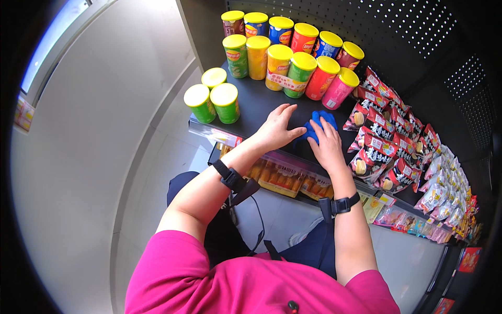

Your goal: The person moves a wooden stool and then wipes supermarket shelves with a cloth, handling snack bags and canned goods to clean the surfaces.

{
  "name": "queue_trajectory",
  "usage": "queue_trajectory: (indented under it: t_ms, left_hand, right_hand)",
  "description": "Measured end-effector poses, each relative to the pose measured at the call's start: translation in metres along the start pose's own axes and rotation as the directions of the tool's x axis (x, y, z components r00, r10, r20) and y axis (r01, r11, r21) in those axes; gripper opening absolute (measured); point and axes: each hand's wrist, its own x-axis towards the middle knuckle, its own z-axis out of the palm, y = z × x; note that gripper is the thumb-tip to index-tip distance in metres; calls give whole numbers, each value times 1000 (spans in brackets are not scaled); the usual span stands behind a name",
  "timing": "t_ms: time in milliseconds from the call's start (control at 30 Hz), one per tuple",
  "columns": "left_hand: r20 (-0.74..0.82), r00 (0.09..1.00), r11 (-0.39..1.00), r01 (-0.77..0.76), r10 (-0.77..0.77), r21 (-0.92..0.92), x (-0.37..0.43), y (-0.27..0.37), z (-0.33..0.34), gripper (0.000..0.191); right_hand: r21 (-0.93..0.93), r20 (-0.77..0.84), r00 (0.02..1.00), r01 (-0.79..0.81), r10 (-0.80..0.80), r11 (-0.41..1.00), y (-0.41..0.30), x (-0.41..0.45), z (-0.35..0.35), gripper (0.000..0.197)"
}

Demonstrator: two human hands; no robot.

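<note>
My right hand (pixel 326 147) rests on a crumpled blue cloth (pixel 326 116) on the dark shelf (pixel 257 103), with its fingers spread over it. Just left of the cloth, my left hand (pixel 277 127) is held over the shelf with its fingers apart; its thumb tip reaches the cloth's edge in this view, and whether it touches cannot be told. Behind both hands stand two rows of Lay's chip canisters (pixel 257 59) with yellow lids. Three green canisters (pixel 226 104) stand grouped at the shelf's left front corner.
Red and black snack bags (pixel 376 153) are piled right of my right hand, with white snack bags (pixel 441 192) beyond. A perforated black panel (pixel 408 23) backs the shelf. Packaged food (pixel 280 176) lies on a lower shelf. A pale curved wall (pixel 90 117) is at left.
</note>
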Motion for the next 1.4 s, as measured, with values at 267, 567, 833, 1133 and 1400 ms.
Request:
queue_trajectory:
  t_ms: [267,567,833,1133,1400]
  left_hand:
    - [167,958,947,-264,234,182,-26,-5,1,79]
    - [301,937,883,-287,178,372,-32,-10,-8,72]
    - [215,967,885,-216,136,412,-17,-5,-21,59]
    - [200,971,864,-209,129,458,-25,-13,-10,57]
    - [180,979,773,-190,100,605,-19,-6,-17,45]
  right_hand:
    - [431,117,990,18,-76,902,-33,-3,5,69]
    - [323,-48,999,-3,20,946,-4,-6,-21,51]
    - [230,-2,997,-71,74,971,7,-12,-17,53]
    - [177,17,991,126,-131,976,-25,-8,9,34]
    - [218,-14,992,127,-127,968,-24,-5,-9,38]
